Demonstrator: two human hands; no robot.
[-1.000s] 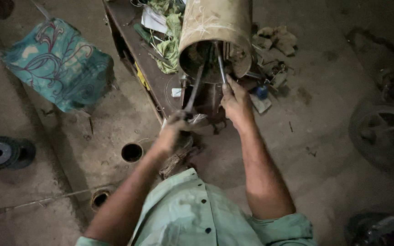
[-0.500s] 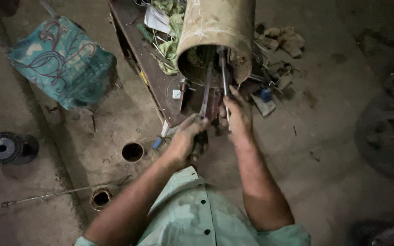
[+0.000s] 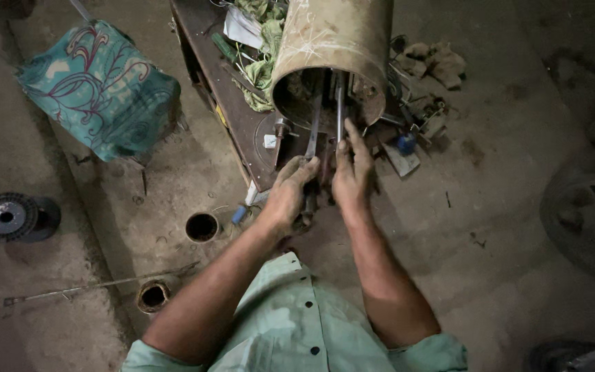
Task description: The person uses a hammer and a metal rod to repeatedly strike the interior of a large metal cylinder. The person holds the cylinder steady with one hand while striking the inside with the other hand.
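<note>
A rusty brown metal cylinder lies on a dark workbench with its open end toward me. Two long metal rods stick out of the opening. My left hand is curled around the lower end of the left rod. My right hand rests against the right rod, fingers stretched up along it toward the cylinder's mouth. Both hands are dirty and close together below the opening.
A teal patterned cushion stool stands at the left. Green rags lie on the bench. Small parts and a blue piece lie right of the cylinder. Two round holes sit in the floor; a disc lies far left, a wheel right.
My left hand has risen from the floor beside the bench up to the left rod and closed on it. The right hand has stayed on the right rod.
</note>
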